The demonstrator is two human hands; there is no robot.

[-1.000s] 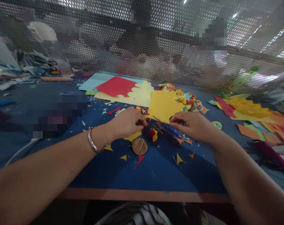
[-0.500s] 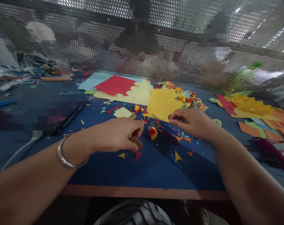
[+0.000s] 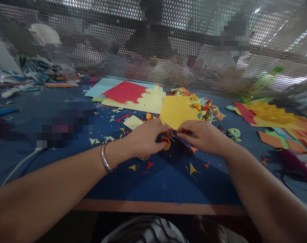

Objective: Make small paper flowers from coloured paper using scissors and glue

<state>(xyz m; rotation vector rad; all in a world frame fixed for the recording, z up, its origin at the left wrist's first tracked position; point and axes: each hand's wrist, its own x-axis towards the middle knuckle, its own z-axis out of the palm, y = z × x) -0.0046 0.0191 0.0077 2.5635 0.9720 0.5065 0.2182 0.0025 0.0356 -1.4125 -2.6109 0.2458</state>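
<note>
My left hand (image 3: pixel 152 137), with a silver bangle at the wrist, is curled with its fingertips at a small red and yellow paper piece (image 3: pixel 167 144); whether it grips anything is hidden. Under its palm shows the edge of a round brown disc (image 3: pixel 144 157). To the right, my right hand (image 3: pixel 197 133) is closed in a pinch at the lower edge of a yellow paper sheet (image 3: pixel 175 113); what is in its fingers cannot be made out. Between and below the hands lies a dark tool (image 3: pixel 185 147), apparently scissors, in shadow.
A pile of small folded paper pieces (image 3: pixel 209 109) lies behind my right hand. Red paper (image 3: pixel 127 91) tops stacked sheets. Paper scraps (image 3: pixel 192 168) dot the blue table (image 3: pixel 166 189). A blurred dark device (image 3: pixel 67 123) with a white cable lies left; a perforated metal screen (image 3: pixel 103 44) stands behind.
My left hand moved left and down over the brown disc, then back right to the red and yellow paper piece. My right hand shifted slightly left, still pinched.
</note>
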